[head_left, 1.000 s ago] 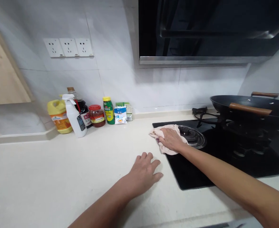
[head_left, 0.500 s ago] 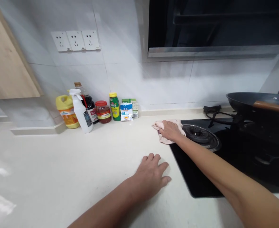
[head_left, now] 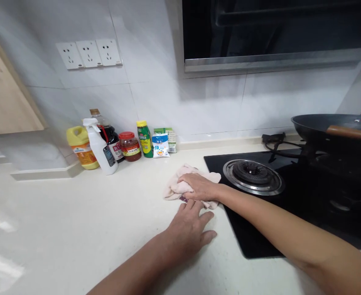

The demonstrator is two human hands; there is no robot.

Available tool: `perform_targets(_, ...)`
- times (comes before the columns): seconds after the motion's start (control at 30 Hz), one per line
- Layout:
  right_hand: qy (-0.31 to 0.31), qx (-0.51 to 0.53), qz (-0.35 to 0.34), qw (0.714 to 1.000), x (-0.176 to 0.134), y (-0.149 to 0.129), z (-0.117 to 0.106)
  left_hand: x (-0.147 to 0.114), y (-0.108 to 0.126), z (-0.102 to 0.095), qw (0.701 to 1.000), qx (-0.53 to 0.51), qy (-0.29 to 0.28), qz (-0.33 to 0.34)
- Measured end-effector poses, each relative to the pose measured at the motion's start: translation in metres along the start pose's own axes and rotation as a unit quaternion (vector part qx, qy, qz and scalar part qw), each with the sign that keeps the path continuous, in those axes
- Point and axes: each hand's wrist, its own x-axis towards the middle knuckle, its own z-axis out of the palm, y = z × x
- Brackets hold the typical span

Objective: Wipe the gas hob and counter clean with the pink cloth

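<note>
A crumpled pale pink cloth (head_left: 176, 186) lies on the white countertop (head_left: 107, 217), left of the black gas stove (head_left: 238, 229). My right hand (head_left: 199, 186) grips the cloth from above and presses it on the counter, with part of the cloth reaching the stove's left edge. Just nearer to me, my left hand (head_left: 189, 225) rests on the counter with its fingers spread. Its fingertips come up to the cloth's near edge; whether they touch it I cannot tell.
Along the wall stand a yellow jug (head_left: 82, 147), a white spray bottle (head_left: 100, 147), a dark sauce bottle (head_left: 111, 141), a red-lidded jar (head_left: 129, 146), a green bottle (head_left: 145, 139) and a white-blue packet (head_left: 161, 146). A wok (head_left: 318, 127) sits right of the bare burner (head_left: 252, 174). Above hangs a range hood (head_left: 260, 61).
My right hand has drawn the cloth left and toward me, from the stove's far left corner to beside my left hand. My left hand has hardly moved. The view has shifted slightly.
</note>
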Motion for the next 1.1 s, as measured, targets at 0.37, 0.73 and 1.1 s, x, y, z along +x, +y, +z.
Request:
perform_targets(0.37,0.1,-0.212,0.232,0.944,0.005,0.041,-0.014,-0.002,0.0,0.002,1.0,0.004,0.015,0.011)
perform_targets(0.73,0.055,-0.161,0.186,0.968,-0.003,0.023,-0.008,-0.003,0.005,-0.001,1.0,0.004,0.011,-0.005)
perform_targets(1.1,-0.045,0.049,-0.002,0.998,0.006,-0.006,-0.002,0.001,0.002,-0.006,0.973,-0.156,0.159,0.056)
